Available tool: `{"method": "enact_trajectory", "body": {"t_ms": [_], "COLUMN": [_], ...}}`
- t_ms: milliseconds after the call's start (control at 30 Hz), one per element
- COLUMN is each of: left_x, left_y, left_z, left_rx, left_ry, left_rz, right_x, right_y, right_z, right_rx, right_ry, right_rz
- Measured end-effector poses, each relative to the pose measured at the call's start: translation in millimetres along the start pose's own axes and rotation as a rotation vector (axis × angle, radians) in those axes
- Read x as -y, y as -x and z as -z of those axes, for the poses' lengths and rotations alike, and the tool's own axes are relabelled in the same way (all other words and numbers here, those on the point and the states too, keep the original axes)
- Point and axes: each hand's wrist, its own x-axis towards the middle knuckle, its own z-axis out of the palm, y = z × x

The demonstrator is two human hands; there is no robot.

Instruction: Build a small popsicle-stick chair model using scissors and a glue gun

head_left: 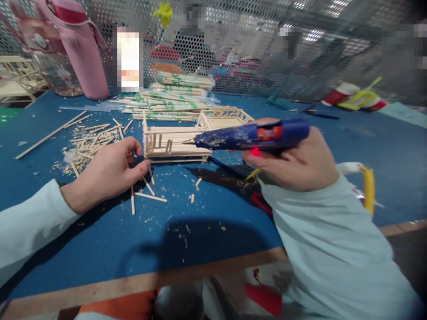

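Note:
My right hand (293,164) is wrapped round a blue hot glue gun (233,135), which has an orange-red part and a glowing red light. Its nozzle points left over a small frame of wooden sticks (176,142), whose right end it partly covers. I cannot tell whether the tip touches the wood. At the frame's left end is my left hand (111,164), fingers bent, with thumb and forefinger apart and nothing visible between them. Loose cut sticks (150,197) lie below that hand. Behind the frame sits a second stick-built piece (227,119).
Dark scissors (227,180) lie under the glue gun. Stick offcuts (96,140) are heaped at left, with wrapped stick bundles (180,95) at the back. A pink bottle (83,58) stands back left before a perforated metal screen (233,53). A yellow-and-white roll (368,189) is at right.

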Motion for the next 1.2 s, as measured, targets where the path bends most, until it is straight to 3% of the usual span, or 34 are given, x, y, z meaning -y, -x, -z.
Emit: {"method": "enact_trajectory", "body": {"t_ms": [133, 267, 433, 867, 1067, 1200], "left_x": [-3.7, -3.1, -2.3, -1.5, -0.5, -2.9], "left_y": [0.9, 0.7, 1.0, 2.1, 2.3, 2.9], "left_z": [8.7, 6.0, 0.9, 0.5, 0.2, 2.3], "left_rx": [-0.087, -0.016, 0.033, 0.01, 0.022, 0.001], "left_ry": [-0.032, -0.033, -0.025, 0.001, 0.015, 0.043], "left_rz": [-0.009, 0.023, 0.022, 0.006, 0.009, 0.039], "right_x": [-1.0, -3.2, -5.1, -8.2, -6.7, -19.7], "right_y": [-2.0, -6.1, -7.8, -6.0, -1.2, 0.7], "right_z": [-2.4, -13.4, -19.5, -15.5, -6.1, 3.7], "right_rx": [0.104, 0.213, 0.2, 0.157, 0.034, -0.262], "right_ry": [-0.038, -0.013, 0.024, 0.022, -0.172, -0.354], "right_rz": [0.009, 0.078, 0.092, 0.049, -0.015, -0.075]}}
